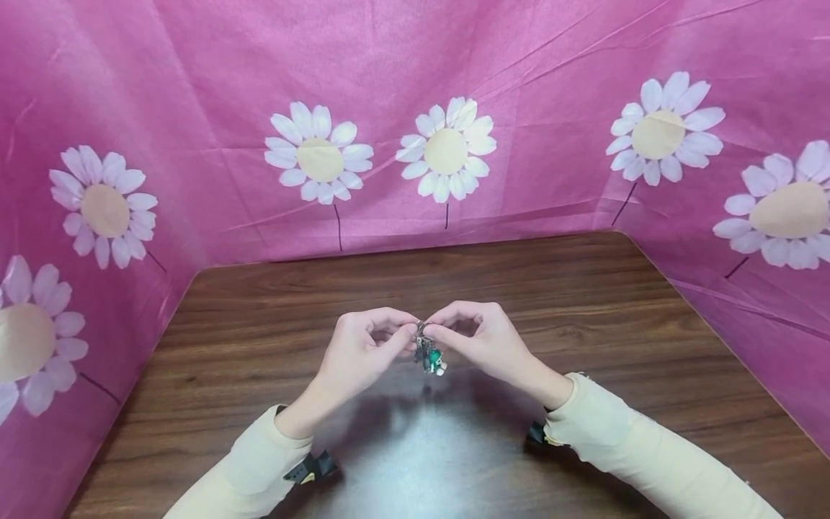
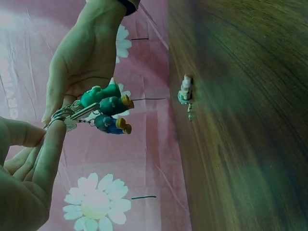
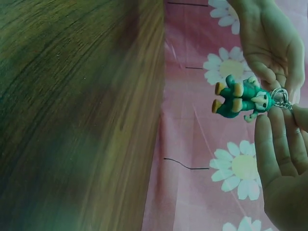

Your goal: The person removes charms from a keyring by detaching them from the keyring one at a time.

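My left hand [image 1: 366, 349] and right hand [image 1: 486, 342] meet above the table, each pinching a metal key ring [image 2: 60, 114] between thumb and fingertips. From the ring hang a silver key [image 2: 84, 111] and small green figurines [image 3: 243, 98] with yellow feet, on short chains. One figurine has a blue lower part [image 2: 113, 125]. In the head view the bunch [image 1: 430, 355] dangles just below the fingertips. The fingers partly hide the ring. A small pale figurine [image 2: 186, 90] with a bit of chain shows on the table in the left wrist view.
The brown wood-grain table [image 1: 259, 310] reflects a bright patch of light near the front. Around its back and sides hangs a pink cloth [image 1: 214, 108] printed with white daisies. Dark straps [image 1: 311, 468] sit at both wrists, by the cream sleeves.
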